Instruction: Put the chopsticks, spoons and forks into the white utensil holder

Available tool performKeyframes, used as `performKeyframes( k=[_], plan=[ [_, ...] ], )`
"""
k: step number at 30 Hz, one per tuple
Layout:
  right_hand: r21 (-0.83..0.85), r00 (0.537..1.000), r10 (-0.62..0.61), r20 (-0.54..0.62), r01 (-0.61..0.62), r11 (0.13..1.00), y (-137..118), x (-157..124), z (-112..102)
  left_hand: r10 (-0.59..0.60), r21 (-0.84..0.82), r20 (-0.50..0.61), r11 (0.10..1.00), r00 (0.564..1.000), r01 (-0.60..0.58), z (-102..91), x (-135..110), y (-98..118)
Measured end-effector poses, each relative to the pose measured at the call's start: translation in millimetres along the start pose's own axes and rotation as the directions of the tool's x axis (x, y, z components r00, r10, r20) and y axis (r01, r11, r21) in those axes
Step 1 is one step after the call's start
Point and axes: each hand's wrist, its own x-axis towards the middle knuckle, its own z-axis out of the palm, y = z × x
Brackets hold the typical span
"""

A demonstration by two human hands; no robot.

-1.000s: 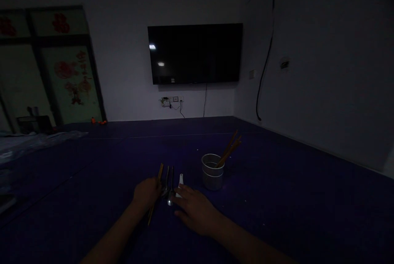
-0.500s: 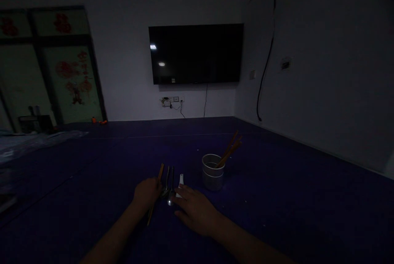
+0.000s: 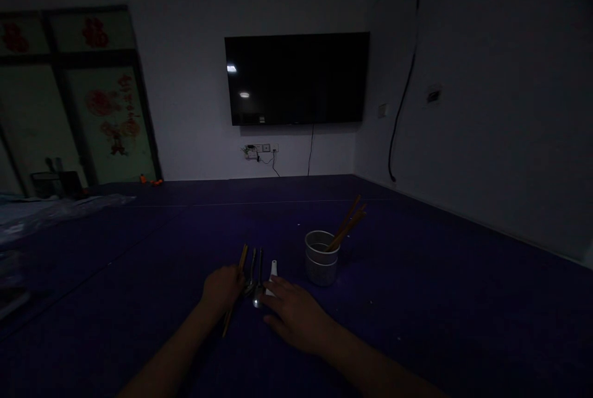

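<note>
On the dark purple surface, my left hand [image 3: 222, 290] is closed around wooden chopsticks [image 3: 243, 256], which stick out above and below it. Just right of it lie two metal spoons, one of them [image 3: 251, 268] partly behind my left fingertips and the other [image 3: 260, 268] with a bright glint on its bowl. My right hand [image 3: 299, 314] rests with fingers stretched out over a white spoon [image 3: 273, 269]; the lower part of that spoon is covered by the fingers. To the right stands a metal cup [image 3: 321, 268] with several wooden chopsticks [image 3: 348, 228] leaning out of it.
The room is dim. Clear plastic sheeting [image 3: 60, 212] lies at the far left, with small orange things [image 3: 151, 181] near the door. A television [image 3: 299, 80] hangs on the wall over power sockets [image 3: 262, 149]. A black cable [image 3: 402, 107] runs down the right wall.
The view has shifted very slightly. Both hands, the spoons and the cup keep the same places relative to one another.
</note>
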Motion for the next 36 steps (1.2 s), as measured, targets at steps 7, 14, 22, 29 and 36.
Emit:
performKeyframes(
  k=[7, 14, 22, 29, 36],
  plan=[
    [0.002, 1.0, 0.01, 0.007, -0.01, 1.0, -1, -1, 0, 0.018, 0.021, -0.01, 1.0, 1.0, -0.017, -1.8, -2, 1],
    [0.003, 1.0, -0.001, 0.001, 0.001, 1.0, 2, -1, 2, 0.009, 0.04, 0.003, 0.999, 1.0, -0.009, -1.9, 0, 2],
    [0.002, 1.0, 0.006, -0.015, -0.006, 1.0, 4, -1, 6, 0.005, 0.053, 0.009, 0.999, 1.0, -0.006, -2.3, 2, -1],
    [0.0, 0.999, -0.008, -0.034, 0.008, 1.0, 5, 0, 7, -0.017, 0.054, 0.018, 0.998, 1.0, 0.016, -5.9, 1, 0],
    [0.0, 0.999, 0.001, -0.048, -0.001, 1.0, 2, -2, 5, -0.008, 0.054, 0.033, 0.999, 0.999, 0.006, -11.3, -2, 2]
  ],
)
